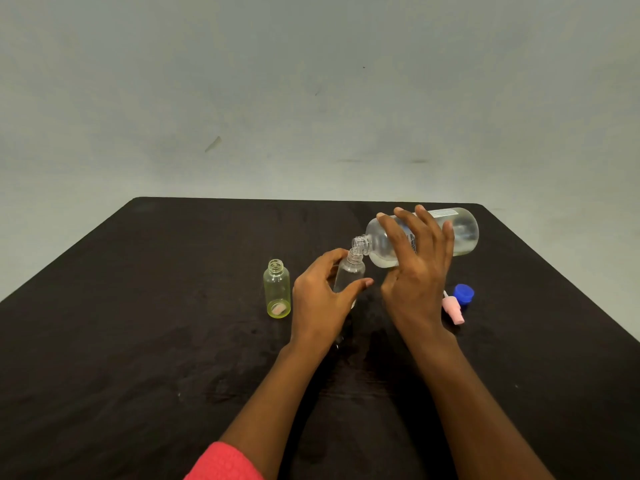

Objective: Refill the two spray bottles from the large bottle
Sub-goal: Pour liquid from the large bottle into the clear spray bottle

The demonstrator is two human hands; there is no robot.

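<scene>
Red sleeve at bottom edge, left forearm rising from it. Left hand wraps clear spray bottle in narrow grasp, thumb one side, fingers other. Bottle leans toward pourer, likely to meet spout. Right hand spans large bottle from above, fingers spread wide round body. Bottle tipped near level, mouth at small bottle's mouth — judged pouring position, stream not discernible. Yellow spray bottle upright, uncapped, just left — probably next. Blue cap, pink spray head parked right on black table, out of way.
</scene>
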